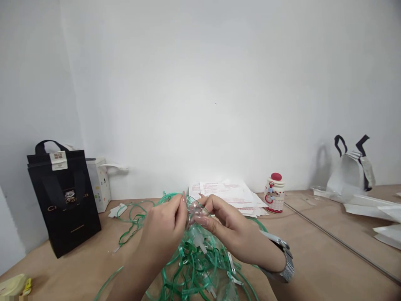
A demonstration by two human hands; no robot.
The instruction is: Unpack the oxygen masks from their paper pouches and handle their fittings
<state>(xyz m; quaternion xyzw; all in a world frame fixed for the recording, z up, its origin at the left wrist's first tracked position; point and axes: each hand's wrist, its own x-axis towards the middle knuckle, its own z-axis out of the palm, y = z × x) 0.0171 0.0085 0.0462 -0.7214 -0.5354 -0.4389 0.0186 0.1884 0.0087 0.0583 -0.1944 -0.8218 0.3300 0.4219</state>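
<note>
Between my hands, above the middle of the brown tabletop, is a clear, green-tinted oxygen mask [194, 208] with a pale connector [198, 239] pointing down. My left hand [167, 219] is closed at the mask's left edge, its thumb pointing up; the other fingertips are hidden behind the hand. From the right, my right hand [224, 223] grips the mask with thumb and fingers, a watch on its wrist. Beneath both hands lies a tangled heap of green tubing and straps [188, 267], with more clear mask parts among it.
At the left stand a black bag [67, 200] and a white box [102, 184]. Printed papers [228, 194] lie behind my hands, beside a red-and-white bottle [275, 194]. A thin metal rod [338, 240] crosses the right side, near a white bag [347, 173] and white sheets [372, 209].
</note>
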